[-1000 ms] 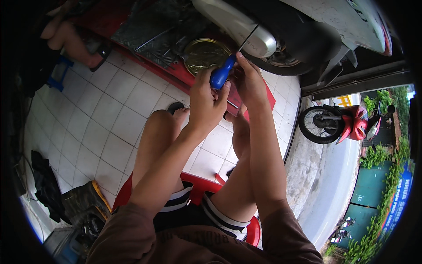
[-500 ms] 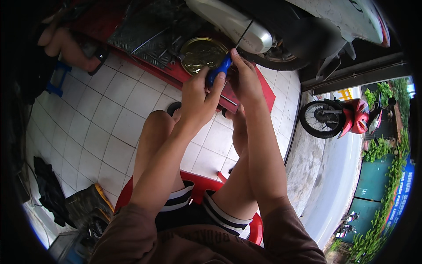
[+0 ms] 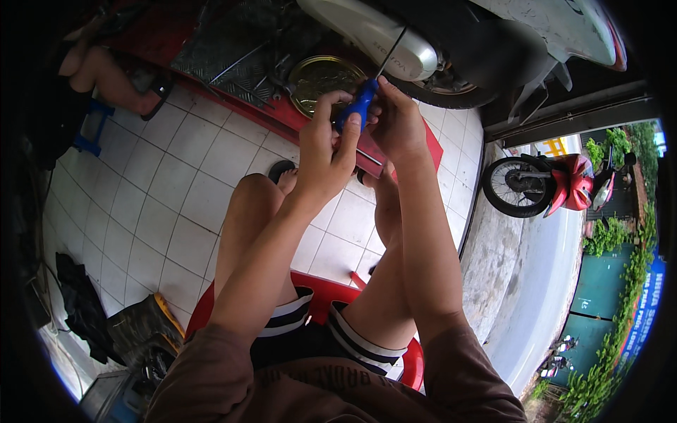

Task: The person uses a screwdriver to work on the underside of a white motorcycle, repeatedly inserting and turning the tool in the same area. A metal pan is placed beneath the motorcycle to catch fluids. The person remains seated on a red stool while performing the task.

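Both my hands are on a screwdriver with a blue handle (image 3: 358,106). Its thin dark shaft slants up and right, passing in front of the silver cover (image 3: 416,62) on a motorbike's side; whether the tip touches anything is unclear. My left hand (image 3: 326,148) closes round the rear of the handle, thumb on top and index finger bent over it. At the front of the handle, where the shaft begins, my right hand (image 3: 400,130) pinches with its thumb; its other fingers are partly hidden. Just beyond my hands lies a round gold-coloured tray (image 3: 305,102).
A red platform (image 3: 261,121) carries a dark mat (image 3: 218,53) with tools. The motorbike's rear tyre (image 3: 451,99) stands at the far right. Someone's bare leg (image 3: 123,77) shows at far left. Dark boots (image 3: 144,324) lie near left; a red motorbike (image 3: 571,183) stands outside.
My left fingers have loosened and shifted slightly on the blue handle, with the index finger lifting. Both hands moved a little to the right and remain on the screwdriver.
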### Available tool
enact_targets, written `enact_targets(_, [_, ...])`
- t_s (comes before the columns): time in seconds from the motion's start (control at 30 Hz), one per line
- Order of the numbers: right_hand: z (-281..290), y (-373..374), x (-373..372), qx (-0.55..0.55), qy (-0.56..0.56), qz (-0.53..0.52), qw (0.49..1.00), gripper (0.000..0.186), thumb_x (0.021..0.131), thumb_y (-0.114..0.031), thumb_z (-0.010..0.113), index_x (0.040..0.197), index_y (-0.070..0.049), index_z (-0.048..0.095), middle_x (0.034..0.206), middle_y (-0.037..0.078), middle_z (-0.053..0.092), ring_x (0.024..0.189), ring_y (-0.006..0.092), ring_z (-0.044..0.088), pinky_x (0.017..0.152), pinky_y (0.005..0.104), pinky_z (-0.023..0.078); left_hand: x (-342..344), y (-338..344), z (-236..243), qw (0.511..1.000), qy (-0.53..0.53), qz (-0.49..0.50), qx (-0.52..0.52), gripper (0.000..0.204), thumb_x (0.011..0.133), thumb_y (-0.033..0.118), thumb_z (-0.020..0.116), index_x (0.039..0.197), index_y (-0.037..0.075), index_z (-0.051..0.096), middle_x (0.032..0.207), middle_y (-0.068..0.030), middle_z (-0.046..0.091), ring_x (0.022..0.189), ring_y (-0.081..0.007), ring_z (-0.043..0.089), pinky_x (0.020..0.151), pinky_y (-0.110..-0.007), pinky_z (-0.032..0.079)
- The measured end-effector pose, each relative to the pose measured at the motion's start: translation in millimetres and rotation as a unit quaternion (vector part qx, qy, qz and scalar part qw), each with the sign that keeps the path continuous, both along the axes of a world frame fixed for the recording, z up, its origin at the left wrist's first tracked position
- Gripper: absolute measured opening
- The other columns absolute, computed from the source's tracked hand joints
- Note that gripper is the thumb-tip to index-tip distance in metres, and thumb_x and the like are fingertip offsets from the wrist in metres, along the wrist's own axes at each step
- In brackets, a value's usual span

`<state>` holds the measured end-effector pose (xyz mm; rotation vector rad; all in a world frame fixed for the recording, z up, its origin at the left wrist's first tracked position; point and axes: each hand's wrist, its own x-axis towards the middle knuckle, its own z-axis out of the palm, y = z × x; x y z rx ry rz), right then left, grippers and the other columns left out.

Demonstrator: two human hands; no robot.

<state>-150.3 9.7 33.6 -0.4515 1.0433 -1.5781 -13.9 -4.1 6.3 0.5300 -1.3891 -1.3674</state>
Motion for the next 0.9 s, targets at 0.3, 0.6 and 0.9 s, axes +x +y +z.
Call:
enact_targets(0.3, [-9, -1, -10, 0.004, 0.071, 0.004, 0.997, 0.018, 0.089, -0.019, 0.066, 0.094, -0.003, 0.062, 0.074, -0.001, 0.055, 0.064, 0.0065, 0.047, 0.057, 0.0196, 0.039, 1, -1, -1, 0.999, -0.009, -0.024, -0.025, 0.025, 0.098, 0.02, 0.048, 0.112, 0.0, 0.049, 0.083, -0.0083, 0.066, 0.062, -0.0073, 0.057, 0.051, -0.02, 0.042])
enact_targets(0.6, [-2, -2, -3, -0.04, 0.083, 0.029, 0.995, 0.021, 0.088, -0.021, 0.068, 0.093, -0.002, 0.062, 0.076, -0.001, 0.056, 0.065, 0.007, 0.047, 0.06, 0.0201, 0.04, 1, -2, -2, 0.986, 0.043, -0.097, 0.13, 0.029, 0.099, 0.025, 0.048, 0.118, 0.002, 0.048, 0.082, -0.0044, 0.057, 0.063, -0.0068, 0.051, 0.052, -0.02, 0.039])
enact_targets(0.9, [-9, -3, -8, 0.02, 0.074, -0.012, 0.997, 0.022, 0.089, -0.022, 0.067, 0.097, -0.002, 0.061, 0.078, 0.0, 0.057, 0.065, 0.0068, 0.048, 0.06, 0.0194, 0.039, 3, -2, -7, 0.996, -0.032, -0.079, 0.029, 0.035, 0.088, 0.013, 0.062, 0.116, -0.001, 0.048, 0.092, -0.0107, 0.067, 0.071, -0.0102, 0.061, 0.056, -0.022, 0.046])
